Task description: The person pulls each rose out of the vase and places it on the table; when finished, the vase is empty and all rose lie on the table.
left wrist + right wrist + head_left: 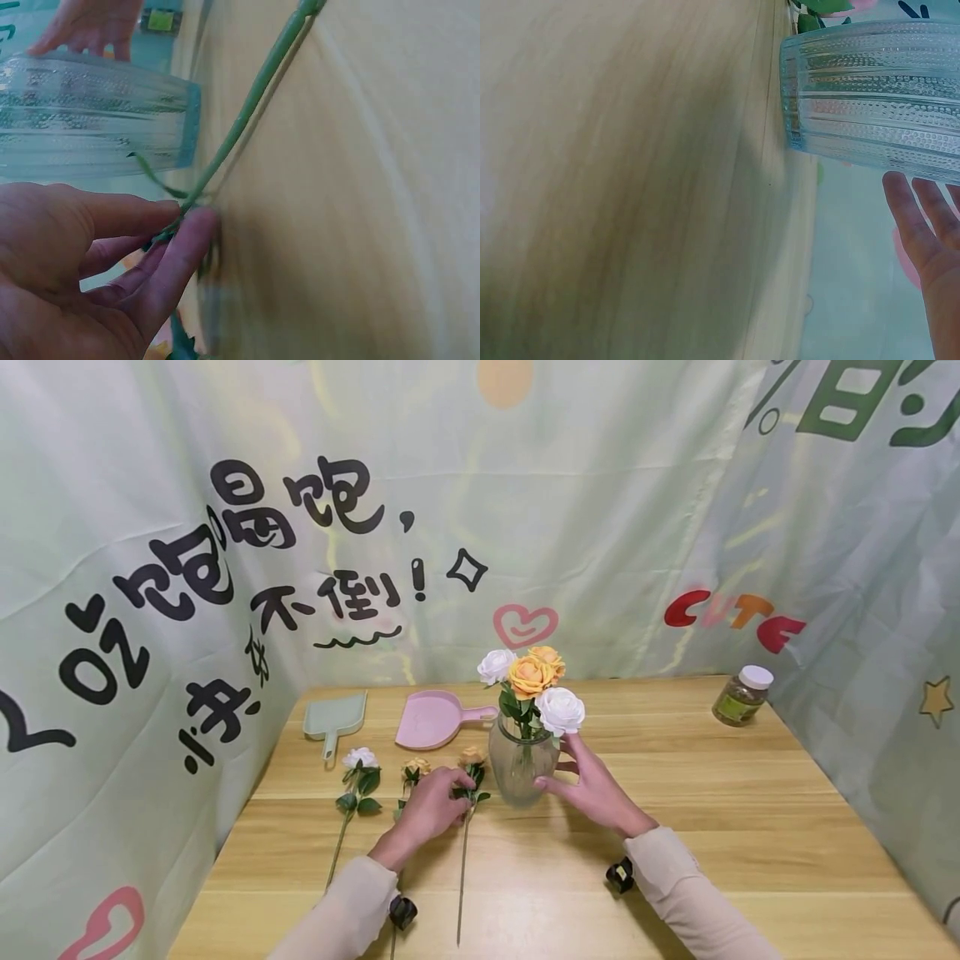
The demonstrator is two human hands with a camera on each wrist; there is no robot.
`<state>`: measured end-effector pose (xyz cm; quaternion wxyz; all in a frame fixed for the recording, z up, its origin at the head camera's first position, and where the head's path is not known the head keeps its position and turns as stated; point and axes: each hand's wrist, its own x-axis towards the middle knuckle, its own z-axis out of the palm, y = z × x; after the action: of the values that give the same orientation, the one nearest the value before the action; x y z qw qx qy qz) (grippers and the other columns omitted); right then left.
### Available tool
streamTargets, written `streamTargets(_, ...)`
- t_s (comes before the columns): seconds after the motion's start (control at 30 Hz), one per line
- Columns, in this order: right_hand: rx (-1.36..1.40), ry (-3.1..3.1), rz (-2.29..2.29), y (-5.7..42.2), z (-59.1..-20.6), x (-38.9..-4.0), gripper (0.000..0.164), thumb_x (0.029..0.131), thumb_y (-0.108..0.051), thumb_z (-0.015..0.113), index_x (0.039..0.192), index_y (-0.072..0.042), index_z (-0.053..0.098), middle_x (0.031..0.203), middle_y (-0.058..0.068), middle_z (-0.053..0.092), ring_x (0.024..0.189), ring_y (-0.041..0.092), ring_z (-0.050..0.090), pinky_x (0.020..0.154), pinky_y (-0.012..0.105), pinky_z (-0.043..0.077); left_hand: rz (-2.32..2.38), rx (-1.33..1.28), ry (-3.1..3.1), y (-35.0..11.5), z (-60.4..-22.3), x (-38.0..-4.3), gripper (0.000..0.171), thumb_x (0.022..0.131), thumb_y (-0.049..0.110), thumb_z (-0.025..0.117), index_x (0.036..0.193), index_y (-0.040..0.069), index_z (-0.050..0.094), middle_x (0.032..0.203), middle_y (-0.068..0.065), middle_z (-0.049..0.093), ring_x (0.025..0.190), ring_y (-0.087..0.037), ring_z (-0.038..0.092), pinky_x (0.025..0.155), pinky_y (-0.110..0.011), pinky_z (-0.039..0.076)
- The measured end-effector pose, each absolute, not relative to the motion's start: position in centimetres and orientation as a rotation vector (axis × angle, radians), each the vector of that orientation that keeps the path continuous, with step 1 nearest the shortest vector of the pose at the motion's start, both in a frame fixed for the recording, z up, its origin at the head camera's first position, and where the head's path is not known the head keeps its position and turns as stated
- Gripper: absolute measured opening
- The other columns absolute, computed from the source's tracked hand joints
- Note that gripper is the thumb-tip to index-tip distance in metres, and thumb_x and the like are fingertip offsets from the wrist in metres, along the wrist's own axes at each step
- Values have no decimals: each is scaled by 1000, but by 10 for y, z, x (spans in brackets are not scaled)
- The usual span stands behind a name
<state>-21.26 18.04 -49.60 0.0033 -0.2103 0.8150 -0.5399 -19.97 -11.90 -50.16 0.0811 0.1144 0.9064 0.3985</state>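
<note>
Your vase (522, 777): clear, glass-like, glossy, walls ribbed and pebbled. The stem (246, 112) you pinch: smooth, plastic-looking, faint shine. Roses (531, 677): matt, cloth-like petals. Under you, tabletop (750, 793) wood-grained, smooth, soft sheen. Pink dustpan (429, 720), grey dustpan (333, 714): smooth plastic look. Your sleeves (678, 885): matt cloth. Backdrop (570, 527): creased cloth.

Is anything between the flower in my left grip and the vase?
Nothing visible stands between the orange flower in your left grip and the vase alongside, though four roses stand in it.
</note>
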Motion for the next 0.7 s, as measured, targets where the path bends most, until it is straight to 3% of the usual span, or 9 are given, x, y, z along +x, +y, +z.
streamTargets(0.17,-659,2559,-1689,180,-494,-212,105,97,-29,85,176,-22,15,167,25,45,144,48,56,117,61,53,1300,299,2682,-125,-483,-204,28,100,5,77,128,6,74,135,-19,67,72,-20,76,63,-30,63)
streamTargets(0.23,-663,2558,-1687,180,-493,-212,107,97,-29,85,176,-24,14,168,24,44,145,48,55,117,61,52,1358,318,2675,-126,-471,-208,32,100,6,77,131,6,73,137,-18,68,85,-23,77,67,-34,65)
streamTargets(0.3,-665,2555,-1691,180,-492,-211,108,97,-29,85,177,-26,13,170,22,43,146,47,54,117,61,52,1418,372,2661,-127,-460,-212,39,100,8,78,138,8,70,141,-15,67,102,-27,76,78,-40,67)
streamTargets(0.37,-674,2558,-1689,180,-492,-211,107,97,-30,85,177,-28,13,171,20,41,147,46,54,117,61,53,1478,460,2615,-127,-451,-215,50,100,12,80,147,11,65,150,-13,61,123,-32,69,97,-45,65)
streamTargets(0.47,-685,2561,-1694,180,-492,-212,107,97,-29,85,176,-31,13,172,18,40,149,44,53,117,60,53,1581,579,2476,-123,-445,-219,74,99,19,83,164,18,48,166,-11,47,147,-41,52,119,-57,52)
streamTargets(0.57,-694,2567,-1691,180,-493,-212,107,97,-30,85,176,-32,13,173,17,40,149,44,52,116,60,54,1634,648,2384,-116,-445,-223,91,97,29,86,171,25,33,175,-9,34,158,-41,38,127,-60,43)
streamTargets(0.7,-675,2568,-1713,182,-491,-210,100,100,-28,81,176,-29,16,170,19,43,149,45,52,117,61,53,1686,702,2361,-104,-451,-225,98,96,33,88,173,26,28,176,-8,33,161,-36,35,130,-58,39)
